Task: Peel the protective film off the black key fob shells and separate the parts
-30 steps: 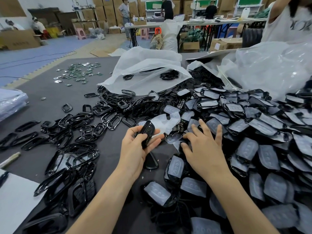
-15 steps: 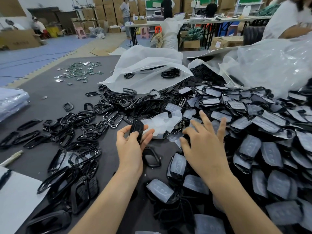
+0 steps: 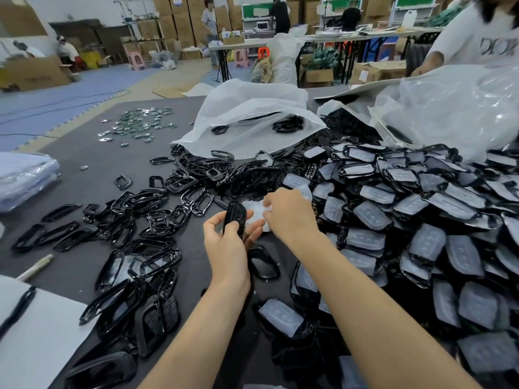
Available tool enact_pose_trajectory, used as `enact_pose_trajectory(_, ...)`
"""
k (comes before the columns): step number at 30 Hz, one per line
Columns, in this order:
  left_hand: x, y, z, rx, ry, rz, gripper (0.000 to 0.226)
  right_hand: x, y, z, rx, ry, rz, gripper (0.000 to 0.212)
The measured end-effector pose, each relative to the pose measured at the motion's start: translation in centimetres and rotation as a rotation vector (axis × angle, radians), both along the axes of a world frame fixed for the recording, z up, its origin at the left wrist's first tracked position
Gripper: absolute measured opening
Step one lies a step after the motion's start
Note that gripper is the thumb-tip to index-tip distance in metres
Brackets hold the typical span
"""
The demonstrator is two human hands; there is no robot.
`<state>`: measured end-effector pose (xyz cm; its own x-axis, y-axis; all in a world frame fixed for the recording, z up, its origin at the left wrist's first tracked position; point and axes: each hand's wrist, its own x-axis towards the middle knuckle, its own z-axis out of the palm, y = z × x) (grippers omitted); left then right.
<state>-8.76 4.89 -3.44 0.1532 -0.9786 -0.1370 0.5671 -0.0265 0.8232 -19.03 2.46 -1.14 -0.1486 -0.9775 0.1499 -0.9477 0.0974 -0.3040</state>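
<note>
My left hand (image 3: 229, 248) grips a black key fob shell (image 3: 235, 217) upright above the dark table mat (image 3: 92, 155). My right hand (image 3: 289, 217) is just right of it, its fingers curled and pinching clear protective film (image 3: 254, 211) beside the shell. A large heap of film-covered shells (image 3: 393, 209) fills the right side. Separated black frames (image 3: 140, 220) lie spread to the left. One bare shell (image 3: 262, 262) lies on the mat under my hands.
White plastic bags (image 3: 252, 119) lie at the back, one holding black parts. Small green circuit boards (image 3: 140, 124) are scattered far left. Another person (image 3: 477, 35) handles a clear bag at the back right. A white sheet (image 3: 36, 332) covers the near-left corner.
My right hand lifted off the pile and moved left to the shell, taking hold of film. My left hand stayed put with the shell.
</note>
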Motion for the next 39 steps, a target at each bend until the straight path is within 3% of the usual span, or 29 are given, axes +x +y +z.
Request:
enact_pose_trajectory(6, -0.1, -0.1, -0.3, -0.017, -0.040, -0.013, 0.022, 0.1, -0.3, 0.2, -0.015, 0.050, -0.001, 0.020)
enact_pose_trajectory(13, -0.1, -0.1, -1.1, 0.002, -0.220, -0.018, 0.025, -0.4, 0.3, 0.8, 0.204, -0.082, 0.084, 0.035)
enact_pose_trajectory(18, -0.2, -0.2, -1.3, -0.015, -0.290, -0.004, 0.025, 0.2, 0.6, 0.6, 0.075, -0.105, 0.042, 0.016)
enact_pose_trajectory(21, -0.1, -0.1, -1.2, -0.038, -0.302, -0.009, 0.025, 0.3, 0.3, 0.7, 0.073, -0.109, 0.022, 0.017)
enact_pose_trajectory(24, 0.0, -0.1, -1.1, -0.059, -0.277, -0.007, 0.024, 0.0, 0.7, 0.6, -0.038, -0.333, -0.035, 0.017)
enact_pose_trajectory(28, -0.1, 0.0, -0.6, -0.107, -0.309, 0.012, 0.027, -1.3, 2.5, 1.0, -0.556, -0.678, -0.257, 0.013)
enact_pose_trajectory(30, -0.1, 0.2, -0.4, -0.137, -0.344, 0.014, 0.028, -2.2, 3.8, 1.4, -0.679, -0.902, -0.358, 0.018)
enact_pose_trajectory(33, -0.1, 0.9, -0.1, -0.251, -0.477, 0.005, 0.030, -3.0, 5.8, 0.7, -0.555, -1.169, -0.374, 0.019)
enact_pose_trajectory(35, -0.4, 1.6, 0.0, -0.389, -0.608, -0.040, 0.033, -2.9, 7.0, -0.3, -0.469, -1.198, -0.363, 0.015)
enact_pose_trajectory(39, -0.8, 2.8, 0.0, -0.617, -0.807, -0.133, 0.037, -2.7, 8.0, -1.0, -0.483, -1.156, -0.315, 0.015)
